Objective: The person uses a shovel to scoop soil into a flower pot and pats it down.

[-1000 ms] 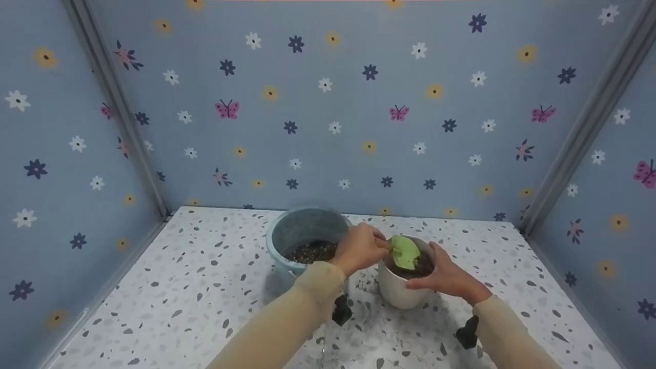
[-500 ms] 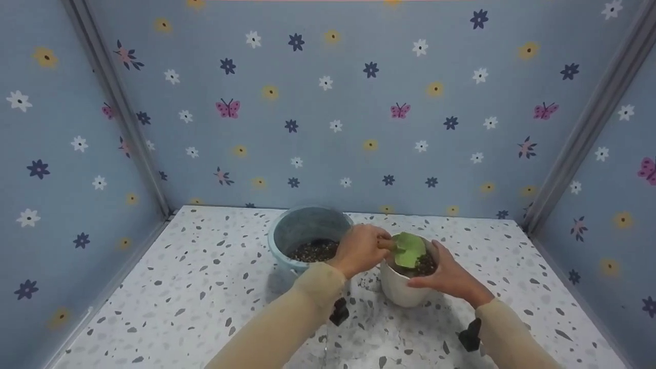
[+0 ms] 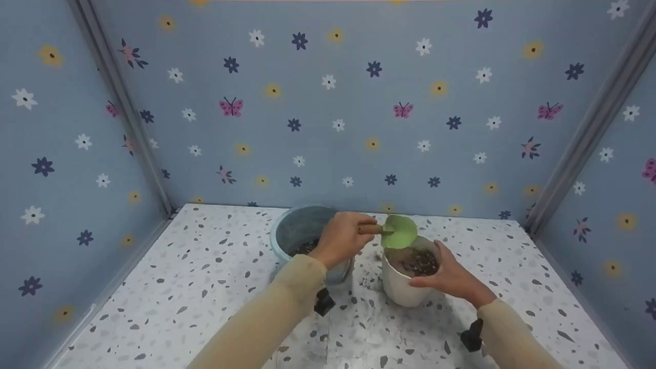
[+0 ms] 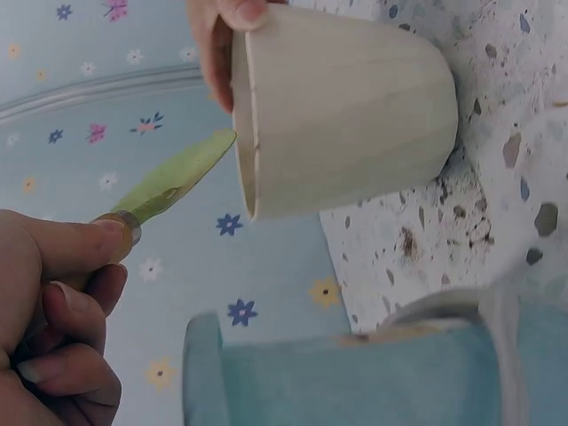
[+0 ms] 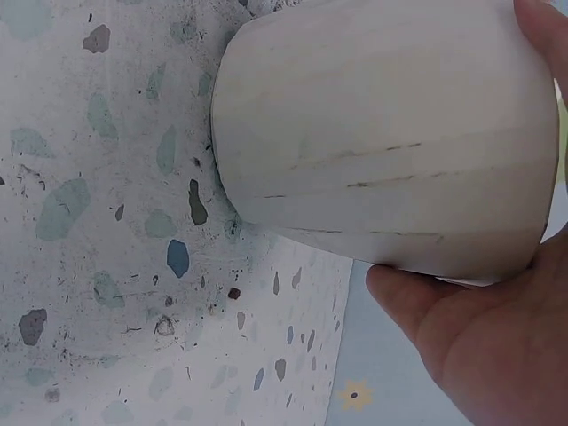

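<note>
My left hand (image 3: 339,240) grips the wooden handle of a small trowel with a green blade (image 3: 401,232). The blade is raised at the rim of a white flowerpot (image 3: 402,289), on its back left side; in the left wrist view the tip of the trowel (image 4: 182,177) appears at the pot's mouth. Dark soil (image 3: 421,262) lies inside the pot. On the pot's right side my right hand (image 3: 453,277) holds the rim between thumb and fingers. The right wrist view has the pot's wall (image 5: 382,133) upright on the tabletop, beside the right hand (image 5: 497,337).
A blue bucket (image 3: 279,246) with soil in it stands left of the pot, partly behind my left hand. Soil crumbs dot the speckled tabletop (image 3: 215,287) between the two. Flower-patterned walls (image 3: 328,102) enclose the back and both sides.
The trowel has lifted from inside the white pot and moved up and left to its rim, its blade turned. The right hand stays on the pot.
</note>
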A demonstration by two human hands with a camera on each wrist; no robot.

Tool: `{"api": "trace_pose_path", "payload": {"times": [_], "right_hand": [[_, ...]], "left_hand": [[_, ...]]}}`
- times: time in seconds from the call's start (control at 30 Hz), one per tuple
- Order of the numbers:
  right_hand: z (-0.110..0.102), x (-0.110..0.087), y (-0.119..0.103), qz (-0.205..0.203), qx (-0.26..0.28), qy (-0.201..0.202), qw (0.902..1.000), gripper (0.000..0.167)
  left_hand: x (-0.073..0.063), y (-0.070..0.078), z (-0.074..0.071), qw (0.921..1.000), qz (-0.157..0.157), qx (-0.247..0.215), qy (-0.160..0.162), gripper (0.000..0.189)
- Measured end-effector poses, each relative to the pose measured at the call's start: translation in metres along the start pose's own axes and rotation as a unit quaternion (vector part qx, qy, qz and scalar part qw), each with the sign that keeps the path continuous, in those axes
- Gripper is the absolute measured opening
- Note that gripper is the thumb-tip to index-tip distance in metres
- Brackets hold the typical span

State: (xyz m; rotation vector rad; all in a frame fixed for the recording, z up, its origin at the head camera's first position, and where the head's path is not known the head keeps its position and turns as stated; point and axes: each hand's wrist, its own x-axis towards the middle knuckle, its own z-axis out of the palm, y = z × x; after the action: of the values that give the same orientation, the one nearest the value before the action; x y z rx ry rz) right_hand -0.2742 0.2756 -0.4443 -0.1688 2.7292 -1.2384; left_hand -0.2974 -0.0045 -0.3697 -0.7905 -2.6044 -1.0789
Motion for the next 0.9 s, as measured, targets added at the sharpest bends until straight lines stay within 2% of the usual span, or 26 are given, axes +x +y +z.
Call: {"api": "trace_pose_path", "payload": {"times": [0.17, 0.33, 0.63, 0.7, 0.9], "right_hand": [[-0.001, 0.000, 0.000, -0.007, -0.003, 0.001, 1.0000, 0.132], [-0.001, -0.002, 0.000, -0.005, -0.006, -0.001, 1.0000, 0.131], [0.001, -0.004, 0.001, -0.006, -0.003, -0.008, 0.9999, 0.130], [0.001, -0.004, 0.001, -0.004, -0.004, -0.008, 0.9999, 0.131], [-0.001, -0.003, 0.000, -0.006, 0.010, -0.013, 0.9998, 0.130]], "left_hand": [[-0.002, -0.009, -0.019, 0.9997, -0.002, 0.002, 0.024, 0.025], [-0.005, -0.020, -0.036, 0.9992, -0.005, 0.022, 0.032, 0.027], [-0.019, -0.036, -0.069, 0.9934, -0.053, 0.091, 0.046, 0.030], [-0.022, -0.040, -0.074, 0.9920, -0.055, 0.102, 0.051, 0.029], [-0.029, -0.050, -0.086, 0.9902, -0.066, 0.107, 0.060, 0.024]]}}
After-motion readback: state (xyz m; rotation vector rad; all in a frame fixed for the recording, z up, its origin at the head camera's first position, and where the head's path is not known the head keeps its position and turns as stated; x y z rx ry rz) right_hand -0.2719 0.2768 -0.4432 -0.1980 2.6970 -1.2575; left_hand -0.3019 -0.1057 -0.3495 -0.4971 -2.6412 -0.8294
